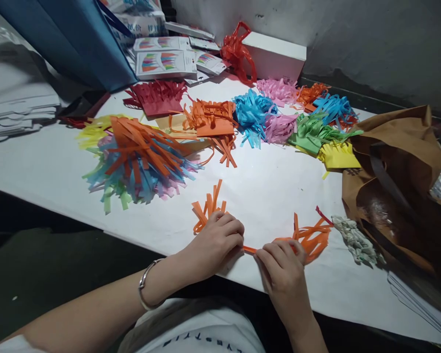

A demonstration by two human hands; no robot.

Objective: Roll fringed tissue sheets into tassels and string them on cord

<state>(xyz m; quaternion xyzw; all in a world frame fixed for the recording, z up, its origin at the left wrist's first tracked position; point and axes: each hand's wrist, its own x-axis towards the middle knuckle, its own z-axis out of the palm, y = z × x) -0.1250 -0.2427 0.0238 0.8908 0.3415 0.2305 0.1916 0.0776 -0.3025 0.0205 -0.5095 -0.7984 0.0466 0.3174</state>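
Observation:
An orange paper tassel (312,240) lies near the table's front edge, its cut strips fanning out at both ends and its middle drawn into a thin twisted band. My left hand (220,240) is closed on the left part of it, with strips poking out beyond the knuckles. My right hand (282,262) pinches the twisted band farther right, fingers pressed together. A short stretch of the band shows between the two hands. My fingertips are partly hidden under the backs of the hands.
A pile of mixed tassels (143,162) lies left; an orange bundle (215,120) and blue tassels (255,110) are behind. Flat printed boxes (165,63) and a white box (275,54) stand at the back. A brown bag (393,142) and a whitish crumpled bundle (356,240) are right.

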